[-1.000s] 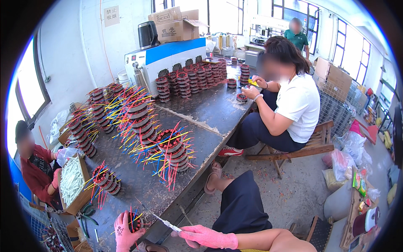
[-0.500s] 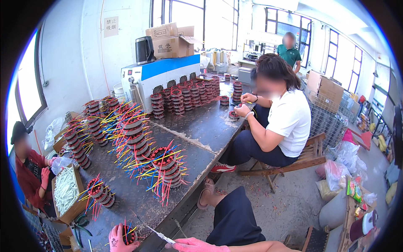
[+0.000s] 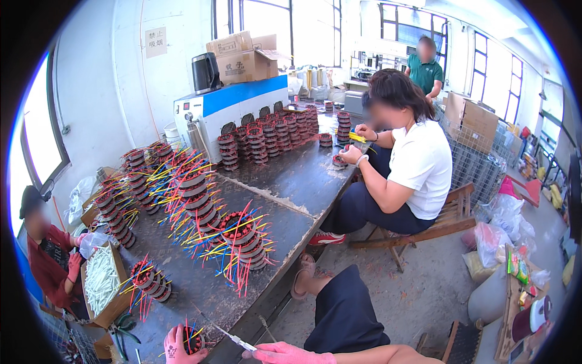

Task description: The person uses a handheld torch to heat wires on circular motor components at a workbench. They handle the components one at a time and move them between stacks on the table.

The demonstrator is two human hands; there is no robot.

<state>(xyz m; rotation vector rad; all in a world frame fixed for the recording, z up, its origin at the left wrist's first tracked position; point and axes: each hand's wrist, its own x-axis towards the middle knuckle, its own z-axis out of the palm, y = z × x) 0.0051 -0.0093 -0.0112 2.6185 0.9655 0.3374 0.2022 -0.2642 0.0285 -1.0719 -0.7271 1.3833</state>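
My left hand [image 3: 180, 347], in a pink glove, is wrapped round a motor stator [image 3: 195, 341] with a dark ring, red inner parts and a few coloured wires, low on the bench. My right hand [image 3: 291, 353], also gloved in pink, grips a slim tool [image 3: 241, 344] with a white handle and a long thin metal tip. That tip points up and left, past the stator's right side; whether it touches anything is unclear. Just beyond lies a short tilted stack of wired stators [image 3: 151, 281], and a taller wired stack [image 3: 244, 242] stands to its right.
Several more stator stacks [image 3: 267, 141] line the dark metal bench [image 3: 267, 209] before a white-and-blue machine [image 3: 242, 100]. Pliers [image 3: 124, 327] lie near a carton of white tubes [image 3: 103, 280]. One co-worker [image 3: 418, 164] sits at the right, another [image 3: 48, 261] at the left; a third person [image 3: 424, 70] stands behind.
The view has shifted slightly. At the right, the seated co-worker now holds a yellow bundle above a stator. My hands keep nearly the same pose on the stator and tool.
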